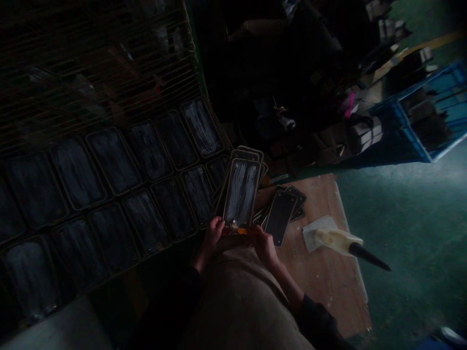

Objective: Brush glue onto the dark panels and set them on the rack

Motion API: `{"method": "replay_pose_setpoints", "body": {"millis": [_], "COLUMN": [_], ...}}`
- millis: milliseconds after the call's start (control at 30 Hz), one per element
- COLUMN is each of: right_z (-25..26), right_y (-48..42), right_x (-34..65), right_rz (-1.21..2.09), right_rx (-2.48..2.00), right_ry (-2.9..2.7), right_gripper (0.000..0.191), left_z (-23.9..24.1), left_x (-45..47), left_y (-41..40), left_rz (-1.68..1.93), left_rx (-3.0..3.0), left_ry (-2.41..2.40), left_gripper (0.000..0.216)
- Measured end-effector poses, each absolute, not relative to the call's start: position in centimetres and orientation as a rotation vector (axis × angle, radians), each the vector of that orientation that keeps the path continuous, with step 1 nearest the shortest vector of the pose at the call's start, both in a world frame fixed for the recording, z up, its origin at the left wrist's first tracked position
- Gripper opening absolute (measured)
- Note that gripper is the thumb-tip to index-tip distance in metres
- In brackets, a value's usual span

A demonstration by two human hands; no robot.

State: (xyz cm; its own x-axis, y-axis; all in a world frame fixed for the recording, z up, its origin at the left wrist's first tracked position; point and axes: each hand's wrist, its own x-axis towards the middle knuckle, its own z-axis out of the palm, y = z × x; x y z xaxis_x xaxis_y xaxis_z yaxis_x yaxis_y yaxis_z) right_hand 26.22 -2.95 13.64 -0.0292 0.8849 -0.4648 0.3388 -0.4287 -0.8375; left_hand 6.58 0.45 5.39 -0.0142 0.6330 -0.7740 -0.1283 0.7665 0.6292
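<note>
Both hands hold a small stack of dark rectangular plates [242, 189] with pale rims; the top plate is smeared with white streaks. My left hand [212, 235] grips the stack's lower left corner, fingers closed. My right hand [264, 245] pinches the lower right edge, near a small orange piece. A second fanned pile of dark plates [281, 210] lies on the wooden board [321, 287] just right of my hands.
A wire rack [109, 184] at the left carries rows of several white-smeared plates. A cream-coloured tool with a black pointed tip [346, 243] rests on a white cloth on the board. Blue crates [430, 116] and dark clutter stand at the back right. Green floor lies to the right.
</note>
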Motion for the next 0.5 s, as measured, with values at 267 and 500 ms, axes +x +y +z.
{"method": "replay_pose_setpoints", "body": {"millis": [267, 500], "right_z": [14.4, 13.3], "right_y": [2.8, 10.3], "right_x": [29.5, 29.6], "right_rz": [1.071, 0.974], "right_rx": [-1.789, -1.552], "right_ry": [-1.198, -1.517], "right_gripper": [0.027, 0.024], "left_z": [4.0, 3.9], "left_x": [6.4, 6.5], "left_y": [0.2, -0.1], "left_rz": [0.622, 0.625], "left_rx": [0.482, 0.466], "left_ry": [1.434, 1.437], "left_gripper": [0.039, 0.041]}}
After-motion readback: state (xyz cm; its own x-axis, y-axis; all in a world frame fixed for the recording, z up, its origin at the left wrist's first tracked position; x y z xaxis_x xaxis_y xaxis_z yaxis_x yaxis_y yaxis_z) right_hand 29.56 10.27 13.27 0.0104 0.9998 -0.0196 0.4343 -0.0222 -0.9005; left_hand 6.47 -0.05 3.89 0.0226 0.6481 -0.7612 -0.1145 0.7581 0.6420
